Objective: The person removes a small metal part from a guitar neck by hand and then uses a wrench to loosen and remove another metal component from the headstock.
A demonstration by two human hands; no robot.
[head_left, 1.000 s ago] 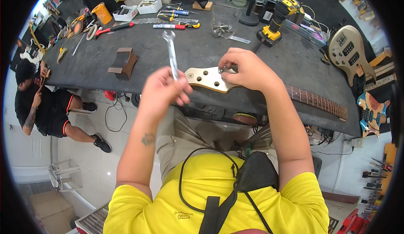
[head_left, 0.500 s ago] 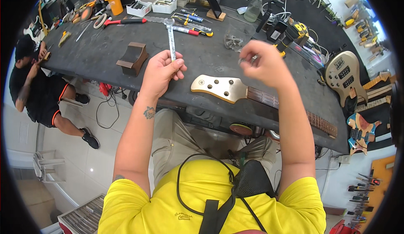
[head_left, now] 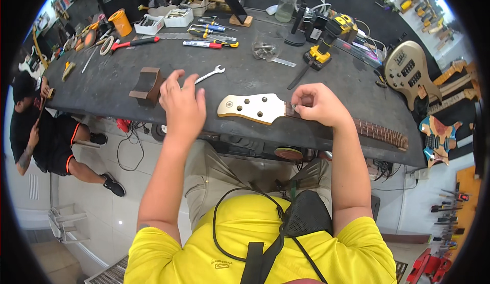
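A combination wrench [head_left: 210,74] lies on the dark workbench [head_left: 196,100]. Just beside it is my left hand [head_left: 184,102], open, its fingers spread. The guitar neck's pale headstock [head_left: 252,109], with several holes through it, rests between my hands near the bench's front edge. Over the start of the neck's dark fretboard [head_left: 380,133], next to the headstock, my right hand [head_left: 322,105] is closed in a pinch. A small grey metal piece shows at its fingertips; its exact kind is too small to tell. Part of the neck is hidden under this hand.
A curved brown block [head_left: 147,87] stands left of my left hand. Behind are a clear cup of small metal parts [head_left: 266,49], a yellow cordless drill [head_left: 319,54], markers and screwdrivers. A gold guitar body [head_left: 412,74] stands at right. Another person [head_left: 48,131] sits far left.
My left hand has let go of the wrench, which now lies on the bench. My right hand has come down to the neck beside the headstock. The whole view has shifted somewhat.
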